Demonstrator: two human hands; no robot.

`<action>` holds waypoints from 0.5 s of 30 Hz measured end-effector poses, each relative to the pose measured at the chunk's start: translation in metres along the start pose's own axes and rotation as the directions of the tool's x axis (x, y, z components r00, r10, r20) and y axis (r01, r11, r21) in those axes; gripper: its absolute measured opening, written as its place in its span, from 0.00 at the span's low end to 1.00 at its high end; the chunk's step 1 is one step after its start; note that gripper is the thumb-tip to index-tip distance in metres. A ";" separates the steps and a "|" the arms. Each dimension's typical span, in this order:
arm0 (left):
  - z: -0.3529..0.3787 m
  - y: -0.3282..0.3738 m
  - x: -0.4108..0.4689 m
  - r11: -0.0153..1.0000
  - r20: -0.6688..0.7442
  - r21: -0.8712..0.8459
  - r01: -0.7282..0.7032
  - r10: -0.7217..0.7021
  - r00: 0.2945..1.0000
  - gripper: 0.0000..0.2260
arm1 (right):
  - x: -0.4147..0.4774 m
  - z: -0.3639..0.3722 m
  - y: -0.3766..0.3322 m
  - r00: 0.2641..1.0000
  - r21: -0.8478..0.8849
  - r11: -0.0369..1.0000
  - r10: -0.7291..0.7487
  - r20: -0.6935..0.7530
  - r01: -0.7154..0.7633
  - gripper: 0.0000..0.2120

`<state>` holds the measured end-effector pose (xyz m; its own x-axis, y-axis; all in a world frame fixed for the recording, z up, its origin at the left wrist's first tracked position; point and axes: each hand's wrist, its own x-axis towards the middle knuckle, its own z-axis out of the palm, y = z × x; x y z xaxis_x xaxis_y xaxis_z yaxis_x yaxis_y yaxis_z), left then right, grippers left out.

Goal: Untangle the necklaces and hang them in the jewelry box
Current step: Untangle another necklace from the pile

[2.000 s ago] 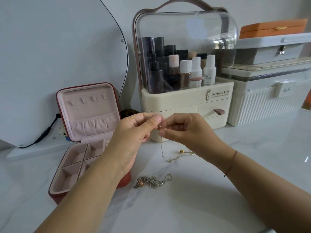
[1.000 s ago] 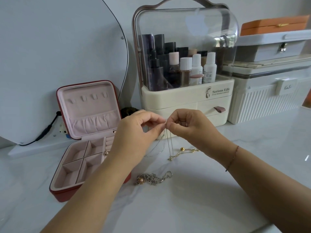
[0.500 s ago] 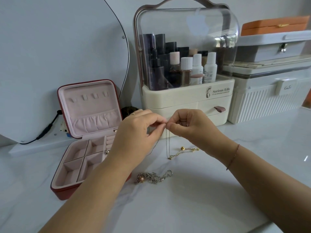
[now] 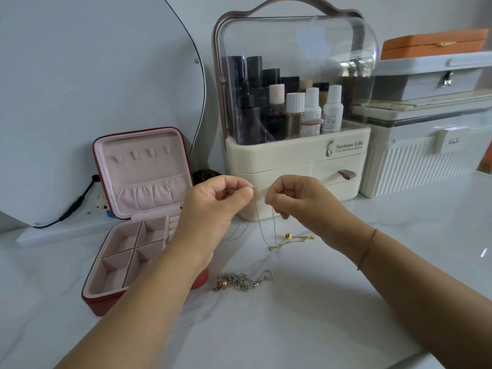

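While our left hand (image 4: 213, 203) and right hand (image 4: 298, 201) pinch the fine chain (image 4: 274, 227), fingers (image 4: 239, 195) curled, we untangle; next, likely: jewelry box (image 4: 143, 169) hooks (image 4: 134, 155).

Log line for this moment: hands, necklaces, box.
left hand: pinches thin gold chain necklace | right hand: pinches same chain | silver chain with pink pearl: heaped, untouched | red jewelry box: open

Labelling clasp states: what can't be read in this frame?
Head view: clasp of the thin gold chain, too small and pinched between the left hand and right hand.
Head view: jewelry box tray's right side, hidden by the left forearm.
Head view: silver chain heap, links too small to tell knots.
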<state>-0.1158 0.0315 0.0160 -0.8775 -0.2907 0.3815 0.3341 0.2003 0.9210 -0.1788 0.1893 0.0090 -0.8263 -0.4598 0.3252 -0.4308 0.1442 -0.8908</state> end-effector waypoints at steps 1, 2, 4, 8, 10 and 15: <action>0.000 0.000 0.000 1.000 -0.001 -0.015 0.016 -0.016 1.000 0.06 | 0.000 0.001 0.000 1.000 -0.002 1.000 -0.013 -0.017 0.013 0.05; 0.001 0.000 0.000 0.999 0.000 -0.024 0.026 -0.026 1.000 0.05 | 0.000 0.002 0.000 0.998 0.000 0.999 -0.038 -0.042 0.038 0.04; 0.001 0.000 -0.001 0.999 0.008 -0.025 0.023 -0.023 1.000 0.04 | -0.001 0.002 -0.003 0.992 0.021 0.996 -0.089 -0.092 0.091 0.04; 0.001 0.001 -0.002 0.999 0.018 0.033 -0.025 0.024 1.000 0.03 | -0.003 -0.001 -0.009 0.990 0.100 0.987 -0.120 -0.078 0.128 0.04; 0.003 0.001 -0.003 0.997 0.022 0.057 -0.042 0.041 0.999 0.04 | -0.003 0.002 -0.008 0.991 0.108 0.986 -0.124 -0.050 0.129 0.03; 0.004 0.003 -0.004 0.986 0.026 0.131 -0.103 0.100 0.995 0.04 | -0.002 0.003 -0.006 0.988 0.034 0.989 -0.139 -0.062 0.141 0.03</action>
<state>-0.1131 0.0372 0.0167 -0.8482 -0.2452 0.4696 0.3741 0.3504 0.8587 -0.1737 0.1867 0.0127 -0.7793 -0.4203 0.4647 -0.5306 0.0483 -0.8462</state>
